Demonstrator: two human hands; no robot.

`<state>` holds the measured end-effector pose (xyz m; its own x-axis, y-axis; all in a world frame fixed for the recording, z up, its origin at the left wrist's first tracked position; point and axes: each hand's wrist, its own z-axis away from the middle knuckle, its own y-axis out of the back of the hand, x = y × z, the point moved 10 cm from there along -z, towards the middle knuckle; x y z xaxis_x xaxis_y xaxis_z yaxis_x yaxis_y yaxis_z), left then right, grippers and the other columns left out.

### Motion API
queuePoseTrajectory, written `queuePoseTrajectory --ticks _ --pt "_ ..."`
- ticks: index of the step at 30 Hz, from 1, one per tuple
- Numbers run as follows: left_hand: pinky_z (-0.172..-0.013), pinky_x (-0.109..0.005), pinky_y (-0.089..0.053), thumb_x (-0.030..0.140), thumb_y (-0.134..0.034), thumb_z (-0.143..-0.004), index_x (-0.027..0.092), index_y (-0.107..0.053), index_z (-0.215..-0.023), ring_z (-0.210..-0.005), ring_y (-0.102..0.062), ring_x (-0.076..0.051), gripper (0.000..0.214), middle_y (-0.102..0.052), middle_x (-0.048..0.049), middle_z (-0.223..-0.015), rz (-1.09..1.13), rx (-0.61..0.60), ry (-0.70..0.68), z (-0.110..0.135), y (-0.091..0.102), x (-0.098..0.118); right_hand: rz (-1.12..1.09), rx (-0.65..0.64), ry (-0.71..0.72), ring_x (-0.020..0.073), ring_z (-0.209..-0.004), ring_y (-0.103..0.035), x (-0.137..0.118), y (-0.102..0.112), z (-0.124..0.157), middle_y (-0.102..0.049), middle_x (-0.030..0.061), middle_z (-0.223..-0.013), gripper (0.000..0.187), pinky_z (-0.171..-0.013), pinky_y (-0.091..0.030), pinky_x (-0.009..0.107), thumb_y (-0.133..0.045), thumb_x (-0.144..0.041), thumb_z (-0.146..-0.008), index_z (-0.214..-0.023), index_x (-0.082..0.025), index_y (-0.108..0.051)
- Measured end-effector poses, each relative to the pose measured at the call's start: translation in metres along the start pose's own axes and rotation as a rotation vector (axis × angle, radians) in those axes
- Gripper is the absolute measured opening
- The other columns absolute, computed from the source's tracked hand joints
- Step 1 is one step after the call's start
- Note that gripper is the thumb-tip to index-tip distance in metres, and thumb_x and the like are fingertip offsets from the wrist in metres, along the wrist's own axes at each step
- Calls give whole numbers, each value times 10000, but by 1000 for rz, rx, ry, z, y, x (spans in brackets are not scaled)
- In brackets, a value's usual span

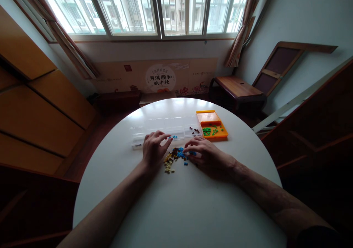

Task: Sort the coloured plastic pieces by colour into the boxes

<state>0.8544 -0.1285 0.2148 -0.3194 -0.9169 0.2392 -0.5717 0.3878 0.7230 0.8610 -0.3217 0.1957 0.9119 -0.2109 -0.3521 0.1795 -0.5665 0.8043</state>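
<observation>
Evidently, sorted and loose pieces were kept close together on the round white bench point(193, 207), so that both hands could reach them with little travel. A loose heap lay just in front of the clear case point(150, 124): blue pieces point(181, 152) on the right, brown pieces point(174, 153) beside them, and yellowish pieces point(167, 160) trailing toward the near side. The grip of the left hand point(152, 149) was poised at the case's front edge, thumb and forefinger close to each other beside a few blue bits point(173, 137) in one compartment; whether anything was pinched there, I could not tell. The grip of the right hand point(203, 151) was lowered, fingers bent over the right end of the heap, perhaps to pick from it or steady it; the knuckles hid the fingertips, so its hold could not be made out either. As for containers, the clear case stood open, presumably for access from above, and its right-hand compartment held several dark brown pieces point(196, 130). Just beside that end sat an orange box point(220, 136), its lid point(207, 116) folded back away from the person, with green pieces point(207, 131) scattered inside, thickest toward the left.
</observation>
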Motion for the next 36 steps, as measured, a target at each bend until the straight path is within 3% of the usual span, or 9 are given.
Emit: queuePoseTrajectory --ticks 7,19,24,36 --pt "-872 -409 -451 364 -713 -1035 261 -833 -980 -884 -690 -228 167 -764 -37 -930 40 0 -37 -1 2 9 -21 -7 15 213 -1080 -699 -4 2 -2 -776 36 -1171 119 -1055 -510 411 -734 -257 -1045 -1144 -299 -783" --pt "-873 -390 -510 291 -708 -1013 257 -809 -982 -883 -704 -204 111 -772 -38 -988 146 -135 -220 4 -11 29 -42 14 13 211 -983 -688 -4 2 -3 -818 27 -1079 52 -1029 -511 404 -736 -265 -1042 -1070 -280 -778" --pt "-879 -392 -509 294 -714 -1015 256 -803 -965 -886 -703 -208 109 -775 -34 -981 172 -142 -231 4 -11 30 0 61 3 232 -994 -682 3 0 -1 -812 39 -1081 83 -1036 -519 431 -736 -280 -1039 -1113 -282 -774" --pt "-883 -383 -517 300 -694 -1029 255 -803 -962 -883 -705 -203 136 -778 -45 -978 185 -179 -246 4 -13 31 21 41 -11 224 -975 -663 1 -1 -3 -788 43 -1063 87 -1007 -509 413 -683 -241 -1067 -999 -252 -736"
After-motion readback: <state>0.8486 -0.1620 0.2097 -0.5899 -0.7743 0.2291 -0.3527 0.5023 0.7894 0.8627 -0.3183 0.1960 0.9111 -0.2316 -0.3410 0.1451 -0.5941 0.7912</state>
